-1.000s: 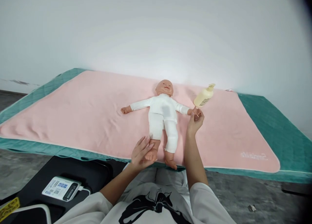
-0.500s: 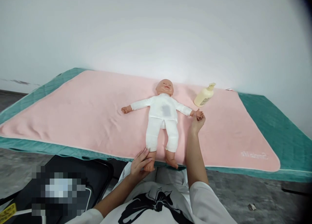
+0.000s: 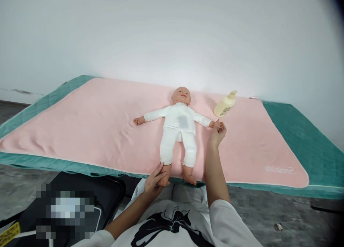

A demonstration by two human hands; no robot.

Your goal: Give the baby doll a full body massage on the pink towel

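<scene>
A baby doll [image 3: 179,116] in white clothes lies on its back on a pink mat [image 3: 107,114], arms spread and feet toward me. A grey patch marks its chest. My right hand [image 3: 219,133] is closed on the doll's hand at the right, with thumb and fingers pinched round it. Against the outer side of the doll's foot on the left rests my left hand [image 3: 153,182], its fingers stretched out; its thumb is not clearly visible. Beyond my right hand stands a pale yellow pump bottle [image 3: 225,104], looking tilted to the right.
Under the mat is a green padded bed [image 3: 301,132], set against a white wall [image 3: 172,35]. A black chair or case [image 3: 107,189] with a blurred patch sits at lower left. A small scrap [image 3: 278,227] lies on the grey floor at lower right.
Very little differs. The fingers of my right hand have shifted slightly at the doll's hand, and my left hand's fingers have drawn a little closer together by the foot.
</scene>
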